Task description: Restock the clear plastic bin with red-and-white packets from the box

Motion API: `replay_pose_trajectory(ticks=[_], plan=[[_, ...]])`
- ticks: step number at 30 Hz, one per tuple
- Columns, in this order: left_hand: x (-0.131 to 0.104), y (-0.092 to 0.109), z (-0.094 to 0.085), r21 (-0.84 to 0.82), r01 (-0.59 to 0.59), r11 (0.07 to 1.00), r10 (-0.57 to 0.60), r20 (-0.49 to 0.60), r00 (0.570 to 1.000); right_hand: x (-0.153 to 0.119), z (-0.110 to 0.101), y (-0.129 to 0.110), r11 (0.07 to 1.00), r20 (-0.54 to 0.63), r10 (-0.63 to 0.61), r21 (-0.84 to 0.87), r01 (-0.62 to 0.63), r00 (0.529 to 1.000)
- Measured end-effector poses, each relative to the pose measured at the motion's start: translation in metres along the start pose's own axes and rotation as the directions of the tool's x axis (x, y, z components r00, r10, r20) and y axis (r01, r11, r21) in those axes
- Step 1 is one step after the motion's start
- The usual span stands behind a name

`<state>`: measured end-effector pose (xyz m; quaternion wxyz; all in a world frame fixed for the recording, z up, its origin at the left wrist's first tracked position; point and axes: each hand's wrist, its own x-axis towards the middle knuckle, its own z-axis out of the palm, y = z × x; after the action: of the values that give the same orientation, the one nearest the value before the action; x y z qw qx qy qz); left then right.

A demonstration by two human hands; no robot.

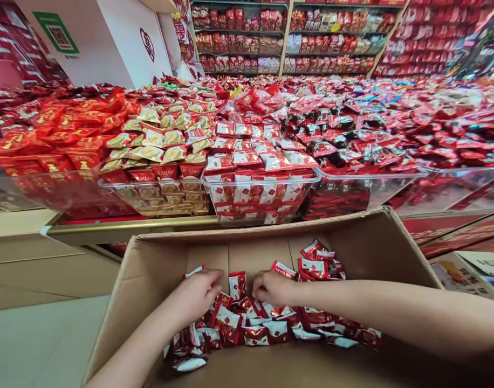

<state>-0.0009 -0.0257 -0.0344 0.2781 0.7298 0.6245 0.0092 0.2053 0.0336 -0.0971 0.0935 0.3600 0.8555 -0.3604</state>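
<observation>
Both my hands reach into an open cardboard box (255,233) holding many red and white candy packets (226,321). Near the left part of the pile, my left hand (199,293) points inward with its fingers bent, thumb and forefinger a little apart; nothing shows between them. One packet (237,284) stands between the two hands, touching neither clearly. My right hand (271,288) has its fingers curled down over the packets just right of that one; its fingertips are partly hidden, and what they hold, if anything, cannot be made out.
Behind the box stands a row of clear plastic bins, among them one of red and white packets (261,196) and one of durian packets (166,196). Shelves (285,37) of packets line the back. Another carton (469,275) is at the right.
</observation>
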Motion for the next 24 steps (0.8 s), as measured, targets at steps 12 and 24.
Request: replay_pose_trajectory(ticks=[12, 24], plan=[[-0.002, 0.017, 0.003, -0.523, 0.030, 0.852, 0.007, 0.068, 0.998, -0.008, -0.041, -0.035, 0.967, -0.107, -0.145, 0.194, 0.164, 0.984], [-0.010, 0.046, -0.013, -0.897, 0.008, 0.441, -0.152, -0.066, 0.986, -0.048, -0.072, -0.054, 0.399, -0.071, -0.064, 0.912, 0.091, 0.995]])
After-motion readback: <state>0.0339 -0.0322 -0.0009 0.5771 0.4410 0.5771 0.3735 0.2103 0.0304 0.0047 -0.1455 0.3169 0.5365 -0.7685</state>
